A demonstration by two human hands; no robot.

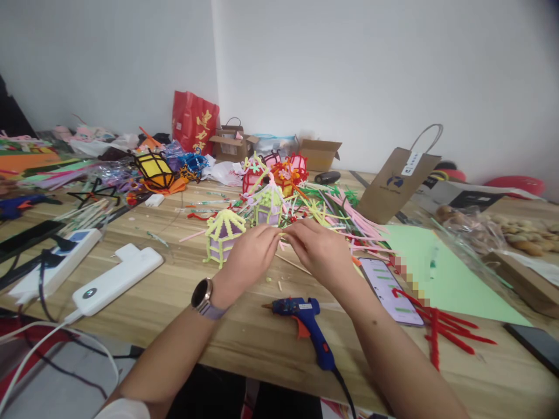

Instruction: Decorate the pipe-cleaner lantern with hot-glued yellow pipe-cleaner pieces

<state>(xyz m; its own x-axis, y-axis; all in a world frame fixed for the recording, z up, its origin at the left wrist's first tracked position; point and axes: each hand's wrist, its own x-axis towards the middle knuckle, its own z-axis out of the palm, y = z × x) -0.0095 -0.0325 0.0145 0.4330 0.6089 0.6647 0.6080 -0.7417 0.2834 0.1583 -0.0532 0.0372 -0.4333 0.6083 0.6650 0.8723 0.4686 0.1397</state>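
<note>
My left hand [253,251], with a watch on its wrist, and my right hand [318,250] meet fingertip to fingertip above the middle of the table. Both are pinched around something small and yellowish, mostly hidden by the fingers. Beside my left hand stands a yellow and purple pipe-cleaner lantern [224,235]. A second lantern [268,206], yellow-green and lilac, is just behind the hands. Below them a blue glue gun [305,314] lies on the wooden table [209,343].
Pink pipe cleaners [356,215] spread behind my right hand. To the right lie a lit phone [388,291], red pipe cleaners [454,329] and a green sheet [463,279]. A power strip [65,262] and white power bank [117,282] occupy the left.
</note>
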